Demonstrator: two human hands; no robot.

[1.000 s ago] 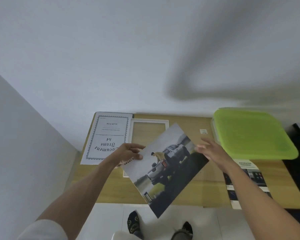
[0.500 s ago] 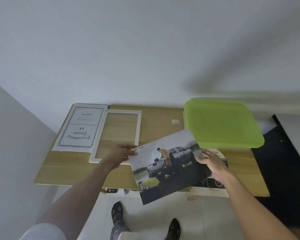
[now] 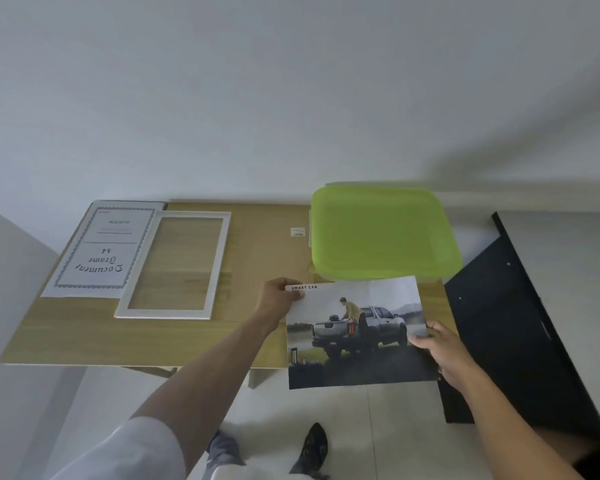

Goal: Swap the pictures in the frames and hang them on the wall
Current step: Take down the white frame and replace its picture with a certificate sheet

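I hold a printed picture of a pickup truck (image 3: 357,334), headed "SMART CAB", level over the front right part of the wooden table (image 3: 84,341). My left hand (image 3: 278,299) pinches its top left corner. My right hand (image 3: 440,351) grips its right edge. An empty white frame (image 3: 222,265) lies flat on the table to the left. Beside that frame, at the far left, lies a "Document Frame A4" insert sheet (image 3: 101,251), upside down to me.
A lime-green lidded plastic box (image 3: 381,230) sits at the table's back right, just behind the picture. A black board or cabinet (image 3: 513,327) stands to the right of the table. A white wall (image 3: 291,98) rises behind. My feet are on pale floor tiles below.
The picture has swung from a slanted pose near the white frame to level, and moved right toward the green box. My right hand took hold of its right edge.
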